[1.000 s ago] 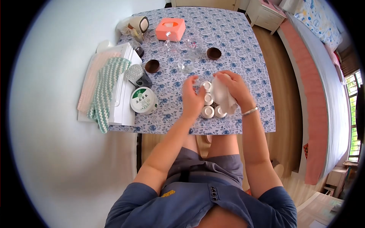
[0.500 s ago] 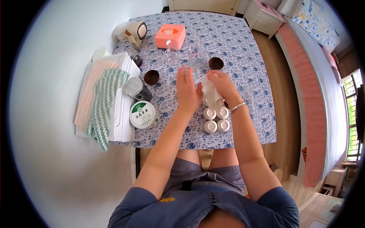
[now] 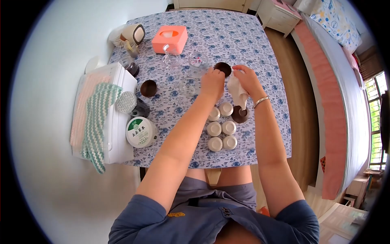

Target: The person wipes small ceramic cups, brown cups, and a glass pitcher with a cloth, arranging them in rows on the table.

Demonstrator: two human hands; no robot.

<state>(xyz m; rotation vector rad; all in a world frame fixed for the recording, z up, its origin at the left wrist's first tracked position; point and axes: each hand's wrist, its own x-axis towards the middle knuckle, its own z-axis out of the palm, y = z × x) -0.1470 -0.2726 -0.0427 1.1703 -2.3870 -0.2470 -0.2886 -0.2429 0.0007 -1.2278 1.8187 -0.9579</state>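
My left hand (image 3: pixel 213 84) is at the near left rim of a small dark brown bowl (image 3: pixel 223 68), its fingers closed on the edge. Just right of that bowl, my right hand (image 3: pixel 248 82) pinches a crumpled white tissue (image 3: pixel 237 92) that hangs down. Below the tissue sits another dark brown round piece (image 3: pixel 240 115), partly covered. Several small white cups (image 3: pixel 215 129) stand upside down in two columns near the table's front. Left of my left hand are a clear glass dish (image 3: pixel 188 86), a second glass dish (image 3: pixel 198 61) and a glass pitcher (image 3: pixel 171 60).
A brown bowl (image 3: pixel 148 88), a white tub with a green label (image 3: pixel 141 132) and a dark jar (image 3: pixel 140 109) stand on the left. Behind them is a white box (image 3: pixel 128 83) with a striped green cloth (image 3: pixel 106 107). A pink tissue box (image 3: pixel 170 39) sits farther back.
My left hand has moved forward and right onto the brown bowl's rim. My right hand, still with the tissue, has shifted right, uncovering more white cups and the near brown piece. The view has shifted slightly.
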